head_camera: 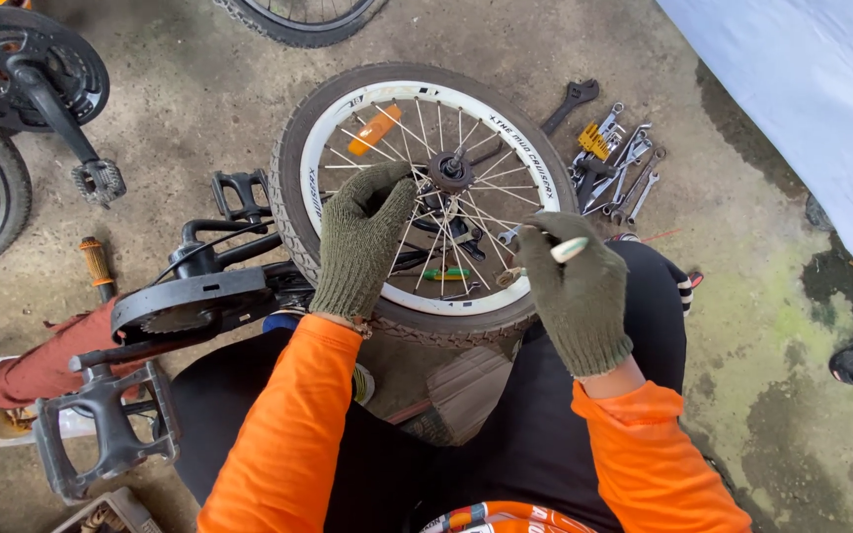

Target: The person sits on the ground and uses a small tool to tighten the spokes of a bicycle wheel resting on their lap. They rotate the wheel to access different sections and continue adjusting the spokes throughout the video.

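Observation:
A small bicycle wheel point(300, 158) with a black tyre, white rim and silver spokes lies flat over my lap. My left hand point(362, 242), in an olive knit glove, rests on the spokes beside the black hub point(449, 172), fingers curled around a spoke. My right hand point(577, 286), gloved the same, pinches a slim white-handled tool point(569, 249) whose tip meets the spokes near the rim's right side. An orange reflector point(374, 129) is clipped in the spokes at the upper left.
Several spanners and hex keys point(612, 163) lie on the concrete right of the wheel, a black wrench point(571, 102) above them. A crank with chainguard and pedal point(111, 434) sits at my left knee. Another crankset point(27, 69) and tyre are upper left; a white sheet point(821, 99) lies upper right.

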